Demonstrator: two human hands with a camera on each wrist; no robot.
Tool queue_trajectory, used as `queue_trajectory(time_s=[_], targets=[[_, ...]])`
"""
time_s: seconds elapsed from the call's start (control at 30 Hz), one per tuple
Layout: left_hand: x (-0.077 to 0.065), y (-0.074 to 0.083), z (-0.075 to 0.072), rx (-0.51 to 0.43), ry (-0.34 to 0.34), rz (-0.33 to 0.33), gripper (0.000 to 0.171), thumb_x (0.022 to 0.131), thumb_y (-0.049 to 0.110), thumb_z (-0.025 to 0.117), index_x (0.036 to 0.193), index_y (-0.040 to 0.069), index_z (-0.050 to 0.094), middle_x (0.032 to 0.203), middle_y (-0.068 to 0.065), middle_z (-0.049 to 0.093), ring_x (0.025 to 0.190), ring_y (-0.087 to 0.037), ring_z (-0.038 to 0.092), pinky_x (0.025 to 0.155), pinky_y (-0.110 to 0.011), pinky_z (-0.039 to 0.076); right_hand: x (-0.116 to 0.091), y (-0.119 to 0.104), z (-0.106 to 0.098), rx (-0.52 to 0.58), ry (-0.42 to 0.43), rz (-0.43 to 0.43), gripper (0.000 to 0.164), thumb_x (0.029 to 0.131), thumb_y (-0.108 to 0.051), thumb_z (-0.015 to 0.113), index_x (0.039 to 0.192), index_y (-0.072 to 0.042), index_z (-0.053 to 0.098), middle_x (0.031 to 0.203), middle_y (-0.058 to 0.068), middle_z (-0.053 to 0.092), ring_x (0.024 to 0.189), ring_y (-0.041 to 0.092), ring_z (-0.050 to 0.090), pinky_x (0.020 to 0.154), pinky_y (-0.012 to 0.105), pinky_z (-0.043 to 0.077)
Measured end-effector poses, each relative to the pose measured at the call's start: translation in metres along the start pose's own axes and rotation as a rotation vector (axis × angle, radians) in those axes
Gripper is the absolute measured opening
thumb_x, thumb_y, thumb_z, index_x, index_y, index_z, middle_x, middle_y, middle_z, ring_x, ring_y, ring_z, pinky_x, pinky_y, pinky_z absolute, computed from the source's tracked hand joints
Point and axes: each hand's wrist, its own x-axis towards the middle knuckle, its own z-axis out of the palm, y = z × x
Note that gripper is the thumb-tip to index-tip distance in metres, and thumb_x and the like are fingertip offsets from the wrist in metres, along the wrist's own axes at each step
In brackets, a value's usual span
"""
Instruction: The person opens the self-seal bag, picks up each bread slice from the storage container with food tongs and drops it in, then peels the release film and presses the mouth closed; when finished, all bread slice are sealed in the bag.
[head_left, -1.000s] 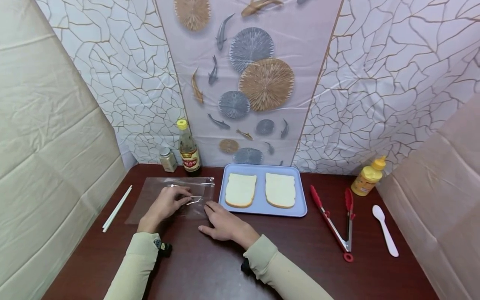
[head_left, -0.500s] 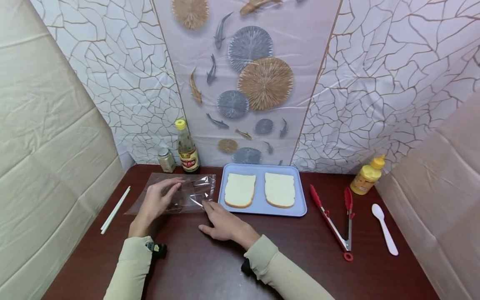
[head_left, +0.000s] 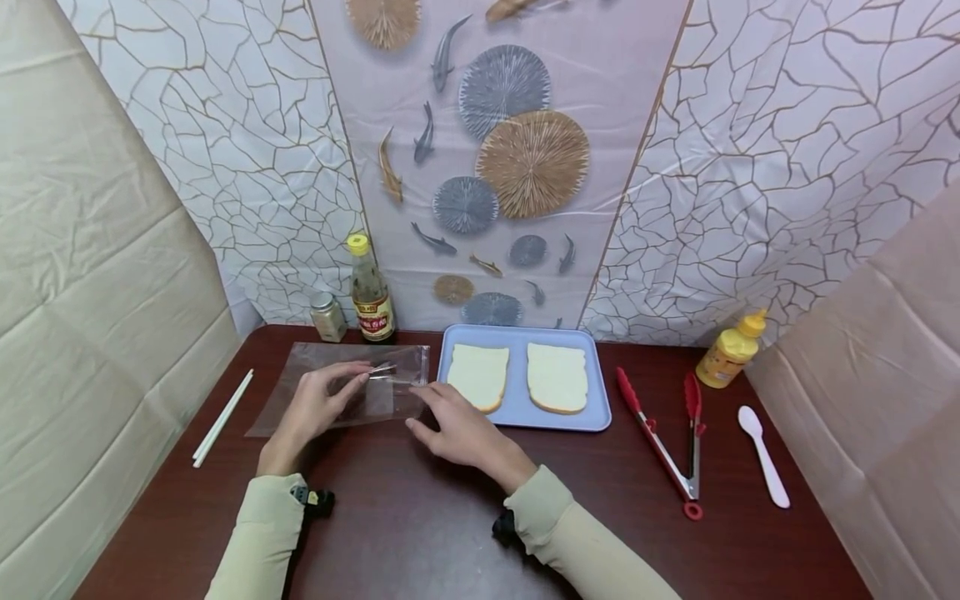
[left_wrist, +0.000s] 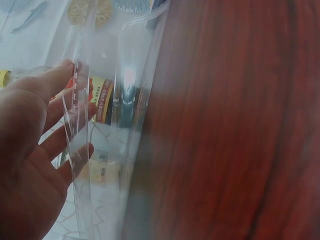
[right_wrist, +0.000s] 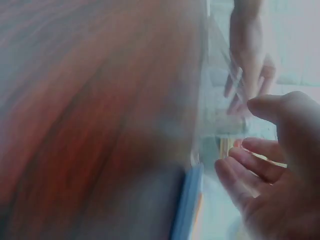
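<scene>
A clear plastic bag point(head_left: 341, 392) lies flat on the worktop point(head_left: 450, 517) at centre left of the head view, just left of the blue tray point(head_left: 521, 417). Its open right-hand edge is pinched by the left hand point(head_left: 315, 408), while the right hand point(head_left: 461, 429) rests beside that edge with fingers relaxed and nothing held. The bag is judged very light, limp, slippery and clingy, so it is best taken at the mouth, one layer per hand.

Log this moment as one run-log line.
left hand: holds clear plastic bag at opening | right hand: touches bag edge | bread slices: on blue tray
</scene>
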Motion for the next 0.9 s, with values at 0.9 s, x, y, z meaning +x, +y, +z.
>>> queue_trajectory(time_s=[0.9], targets=[[-0.002,0.001,0.003,-0.007,-0.041,-0.037,0.021,0.103,0.013,0.077,0.123,0.016,0.082,0.125,-0.001,0.081,0.121,-0.023,0.075,0.103,-0.049,0.057,-0.186,0.172,-0.116,-0.063,0.756,0.647,0.076,0.090,-0.029,0.087,0.150,0.002,0.054,0.139,0.034,0.057,0.129,0.054,0.044,0.106,0.068,0.032]])
